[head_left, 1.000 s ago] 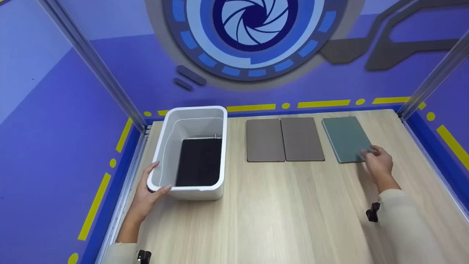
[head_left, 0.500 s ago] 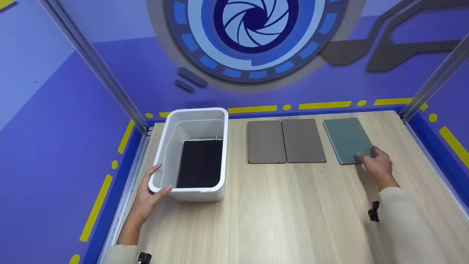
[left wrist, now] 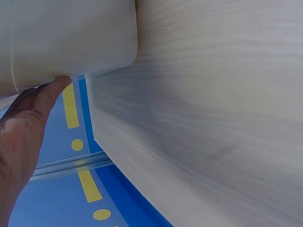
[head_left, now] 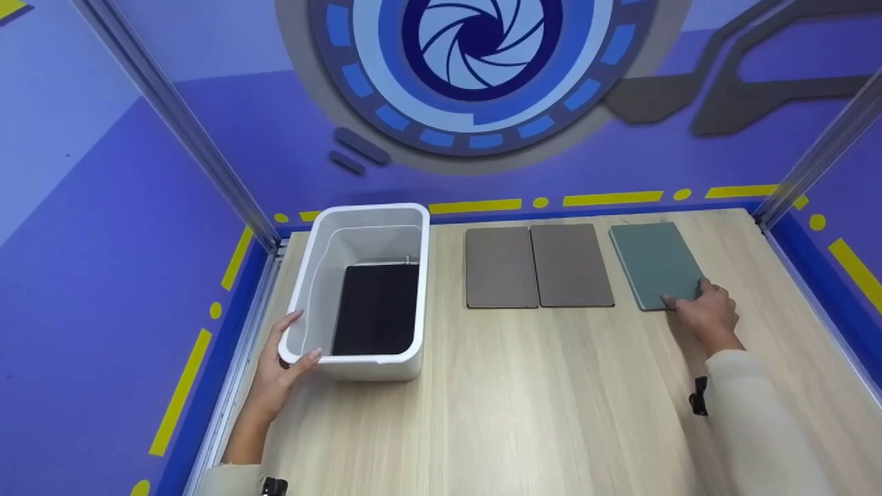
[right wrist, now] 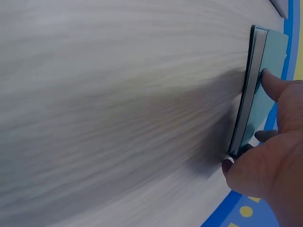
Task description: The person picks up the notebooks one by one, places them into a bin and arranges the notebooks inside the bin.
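A white plastic bin (head_left: 386, 368) stands at the left of the table, with a flat black thing (head_left: 377, 310) lying inside. My left hand (head_left: 275, 375) holds the bin's near left corner, fingers at the left rim and thumb on the front rim. In the left wrist view, the same hand (left wrist: 23, 132) lies against the bin's outer wall (left wrist: 71, 38). At the right, a green hardcover notebook (head_left: 654, 262) lies flat. My right hand (head_left: 710, 313) grips its near right corner, thumb at the front edge and fingers at the right side. The right wrist view shows the notebook's pale page edge (right wrist: 251, 90).
Two brown-grey notebooks, a left one (head_left: 501, 267) and a right one (head_left: 572, 265), lie side by side between bin and green notebook. Blue-purple panels with metal corner posts (head_left: 820, 131) enclose the wooden table (head_left: 524, 399) at the back and sides.
My right thumb has shifted left along the green notebook's front edge, and the fingers have settled at its right side. The left hand keeps its hold on the bin.
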### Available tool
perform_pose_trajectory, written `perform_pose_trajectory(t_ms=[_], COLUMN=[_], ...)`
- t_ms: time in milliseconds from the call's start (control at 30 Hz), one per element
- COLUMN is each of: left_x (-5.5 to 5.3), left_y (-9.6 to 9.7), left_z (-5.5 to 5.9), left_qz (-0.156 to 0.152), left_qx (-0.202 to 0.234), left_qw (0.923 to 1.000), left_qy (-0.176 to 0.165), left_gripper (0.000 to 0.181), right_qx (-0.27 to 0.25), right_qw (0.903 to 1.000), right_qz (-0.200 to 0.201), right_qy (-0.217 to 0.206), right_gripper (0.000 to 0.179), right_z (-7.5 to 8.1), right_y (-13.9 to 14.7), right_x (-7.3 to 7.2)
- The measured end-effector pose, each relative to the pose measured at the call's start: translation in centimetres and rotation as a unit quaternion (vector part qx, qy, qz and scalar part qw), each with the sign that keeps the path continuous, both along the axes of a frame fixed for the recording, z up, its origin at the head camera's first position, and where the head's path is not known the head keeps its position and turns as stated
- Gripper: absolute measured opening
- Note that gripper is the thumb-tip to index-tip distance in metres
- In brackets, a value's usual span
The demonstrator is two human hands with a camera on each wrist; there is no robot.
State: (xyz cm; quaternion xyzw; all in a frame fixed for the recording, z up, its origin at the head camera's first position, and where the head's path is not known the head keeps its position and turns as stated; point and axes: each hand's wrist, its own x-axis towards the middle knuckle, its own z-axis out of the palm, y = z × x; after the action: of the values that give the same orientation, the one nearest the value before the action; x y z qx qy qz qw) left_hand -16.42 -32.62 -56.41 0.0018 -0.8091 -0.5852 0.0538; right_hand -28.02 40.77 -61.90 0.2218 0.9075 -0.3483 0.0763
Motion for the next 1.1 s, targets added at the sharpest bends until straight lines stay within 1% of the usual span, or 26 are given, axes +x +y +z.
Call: perform_pose_trajectory(t_ms=[100, 333, 467, 567, 700, 867, 967, 1100], left_x=[-0.1, -0.2, -0.1, -0.1, -0.1, 0.0, 0.0, -0.1], left_y=[0.0, 0.1, 0.0, -0.1, -0.2, -0.2, -0.2, -0.2], left_z=[-0.1, -0.3, -0.4, -0.3, -0.4, -0.4, -0.4, -0.5], left_qz=[0.002, 0.005, 0.007, 0.005, 0.006, 0.004, 0.001, -0.002], left_qx=[0.002, 0.004, 0.003, -0.001, 0.000, 0.007, 0.006, 0.003], left_qw=[1.0000, 1.0000, 1.0000, 1.0000, 1.0000, 0.9999, 0.9999, 1.0000], left_qy=[0.001, -0.002, -0.004, -0.005, -0.004, -0.007, -0.010, -0.009], left_gripper=[0.079, 0.079, 0.080, 0.080, 0.080, 0.080, 0.080, 0.081], right_qx=[0.012, 0.046, 0.071, 0.079, 0.068, 0.047, 0.033, 0.029], right_qw=[0.9998, 0.9977, 0.9958, 0.9953, 0.9963, 0.9979, 0.9986, 0.9986], right_qz=[0.014, 0.048, 0.053, 0.049, 0.037, 0.025, 0.020, 0.018], right_qy=[-0.002, -0.018, -0.022, -0.028, -0.036, -0.036, -0.036, -0.042], right_gripper=[0.104, 0.106, 0.104, 0.102, 0.100, 0.102, 0.103, 0.105], right_z=[0.0, 1.1, 1.2, 1.3, 1.6, 2.1, 2.1, 2.0], right_y=[0.0, 0.2, -0.1, -0.5, -0.9, -1.2, -1.1, -0.9], right_x=[0.3, 0.0, -0.1, -0.1, 0.1, 0.5, 0.7, 1.0])
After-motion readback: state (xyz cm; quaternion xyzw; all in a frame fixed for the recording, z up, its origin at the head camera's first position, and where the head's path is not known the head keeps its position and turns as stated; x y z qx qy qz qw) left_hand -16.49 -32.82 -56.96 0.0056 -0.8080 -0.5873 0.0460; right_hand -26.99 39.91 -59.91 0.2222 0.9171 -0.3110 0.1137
